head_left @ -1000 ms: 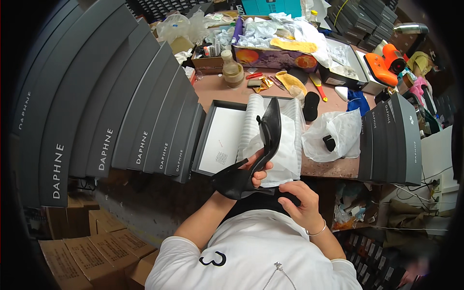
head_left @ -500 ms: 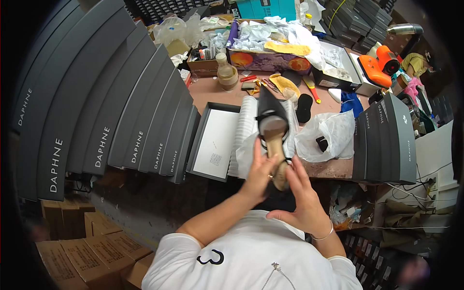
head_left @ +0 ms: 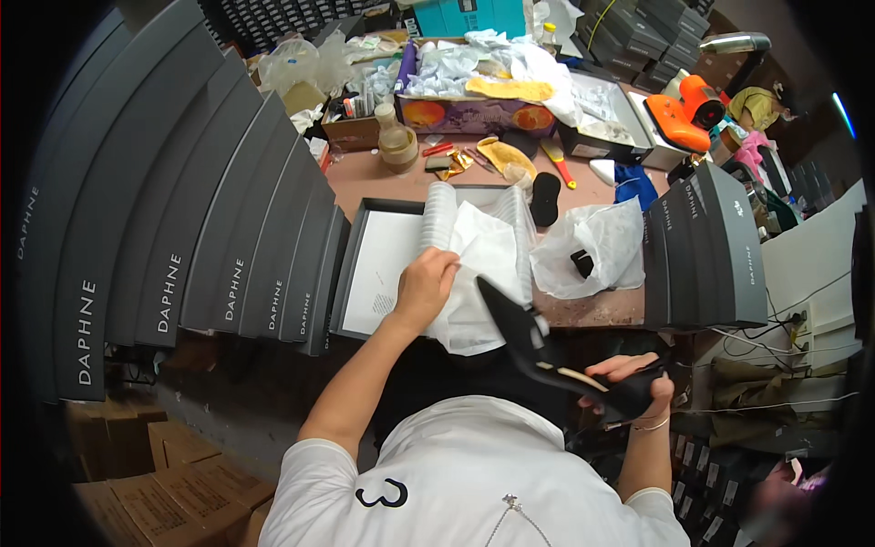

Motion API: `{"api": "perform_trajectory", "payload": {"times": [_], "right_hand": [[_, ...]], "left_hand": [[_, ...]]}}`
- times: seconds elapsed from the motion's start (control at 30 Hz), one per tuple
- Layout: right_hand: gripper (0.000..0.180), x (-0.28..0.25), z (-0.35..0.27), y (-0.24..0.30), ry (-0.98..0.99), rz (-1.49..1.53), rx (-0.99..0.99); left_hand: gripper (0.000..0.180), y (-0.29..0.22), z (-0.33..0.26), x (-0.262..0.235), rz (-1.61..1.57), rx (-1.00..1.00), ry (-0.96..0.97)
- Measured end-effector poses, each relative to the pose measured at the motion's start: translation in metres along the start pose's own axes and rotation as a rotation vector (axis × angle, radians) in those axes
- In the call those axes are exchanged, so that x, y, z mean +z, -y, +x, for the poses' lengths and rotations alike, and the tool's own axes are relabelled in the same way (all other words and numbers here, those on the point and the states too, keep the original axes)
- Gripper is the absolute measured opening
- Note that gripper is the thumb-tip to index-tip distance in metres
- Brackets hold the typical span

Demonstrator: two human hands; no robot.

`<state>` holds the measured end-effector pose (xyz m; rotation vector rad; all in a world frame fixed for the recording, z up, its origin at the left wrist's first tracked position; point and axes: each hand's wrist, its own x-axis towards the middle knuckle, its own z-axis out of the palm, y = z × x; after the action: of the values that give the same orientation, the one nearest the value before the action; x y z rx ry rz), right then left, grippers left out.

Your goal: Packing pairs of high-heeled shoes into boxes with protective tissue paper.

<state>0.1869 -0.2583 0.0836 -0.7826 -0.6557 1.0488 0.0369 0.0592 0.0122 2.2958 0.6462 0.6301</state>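
A black pointed-toe shoe point(head_left: 519, 330) is in my right hand point(head_left: 638, 378), gripped round its heel end, with the toe tilted up toward the box. The shoe is slightly blurred. Fingers pinched, my left hand point(head_left: 427, 290) holds the edge of white tissue paper point(head_left: 481, 246) that drapes over the front of an open grey shoe box point(head_left: 355, 264). A roll of white foam wrap point(head_left: 438, 217) stands along the tissue's left side, and more ribbed wrap shows on its right. A white sheet point(head_left: 387, 242) lies in the box's left part.
Tall stacks of dark grey shoe boxes point(head_left: 137, 201) line the left, with a shorter stack point(head_left: 706, 246) at right. A white plastic bag point(head_left: 592, 251) with a black piece, a black insole point(head_left: 545, 199), a glue bottle point(head_left: 396, 141) and an orange tool point(head_left: 684, 118) lie beyond.
Both hands held the shoe over the box before. The right hand has carried it down and right; my left hand has let go and taken the tissue's edge.
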Motion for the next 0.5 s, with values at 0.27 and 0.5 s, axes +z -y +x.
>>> {"api": "perform_trajectory", "payload": {"times": [0.27, 0.5], "right_hand": [[0.055, 0.040, 0.065, -0.075, -0.411, 0.214, 0.017], [0.051, 0.028, 0.061, -0.051, -0.487, 0.903, 0.037]], "left_hand": [[0.013, -0.078, 0.013, -0.030, -0.485, 0.115, 0.033], [0.012, -0.062, 0.049, -0.042, -0.326, 0.001, -0.037]]}}
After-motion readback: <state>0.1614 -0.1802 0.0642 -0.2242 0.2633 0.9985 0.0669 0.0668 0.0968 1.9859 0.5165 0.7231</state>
